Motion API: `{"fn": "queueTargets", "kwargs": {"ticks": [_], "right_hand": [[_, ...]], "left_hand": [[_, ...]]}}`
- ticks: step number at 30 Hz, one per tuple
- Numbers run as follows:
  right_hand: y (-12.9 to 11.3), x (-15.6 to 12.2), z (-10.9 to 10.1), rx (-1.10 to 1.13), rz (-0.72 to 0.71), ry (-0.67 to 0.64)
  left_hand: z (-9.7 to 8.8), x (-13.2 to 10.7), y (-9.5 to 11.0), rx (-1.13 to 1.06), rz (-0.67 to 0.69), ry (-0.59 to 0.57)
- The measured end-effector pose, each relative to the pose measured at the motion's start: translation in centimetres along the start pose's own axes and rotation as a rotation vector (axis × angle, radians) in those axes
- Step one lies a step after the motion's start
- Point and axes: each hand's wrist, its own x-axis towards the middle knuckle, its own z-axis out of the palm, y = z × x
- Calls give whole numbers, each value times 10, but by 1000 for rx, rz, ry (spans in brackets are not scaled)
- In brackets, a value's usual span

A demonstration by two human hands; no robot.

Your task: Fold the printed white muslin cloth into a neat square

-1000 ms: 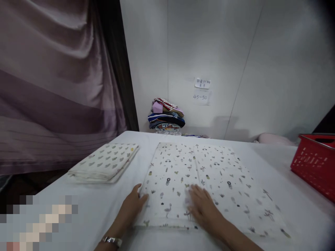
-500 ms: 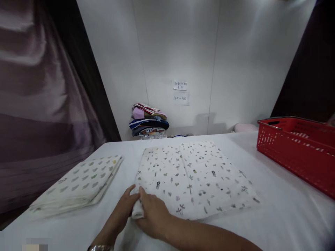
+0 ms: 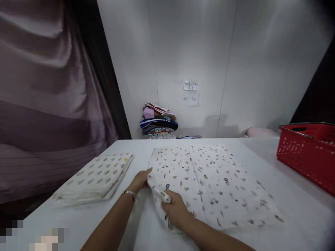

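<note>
A white printed cloth [image 3: 214, 181] with small dark motifs lies spread on the white table [image 3: 261, 153]. My left hand [image 3: 140, 181] grips its left edge, fingers curled round the fabric. My right hand [image 3: 176, 211] pinches the near left corner, which is lifted and rolled up off the table. A wristwatch sits on my left wrist. To the left lies a folded white cloth [image 3: 96, 176] with grey and green leaf shapes, apart from both hands.
A red plastic basket [image 3: 309, 153] stands at the right edge of the table. A stack of folded coloured clothes [image 3: 158, 122] sits against the white wall, under two paper notes [image 3: 190, 92]. A mauve curtain [image 3: 47, 87] hangs at the left.
Both hands went from lying flat on the cloth to gripping its near left corner. The corner has come up off the table, and the left hand has moved up the left edge.
</note>
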Motion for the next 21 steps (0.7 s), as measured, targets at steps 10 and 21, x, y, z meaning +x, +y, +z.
{"fn": "queueTargets", "kwargs": {"ticks": [10, 21], "right_hand": [[-12, 1, -35, 285, 172, 32], [-27, -38, -149, 413, 225, 185]], "left_hand": [[21, 96, 34, -11, -21, 83], [155, 87, 131, -62, 172, -117]]}}
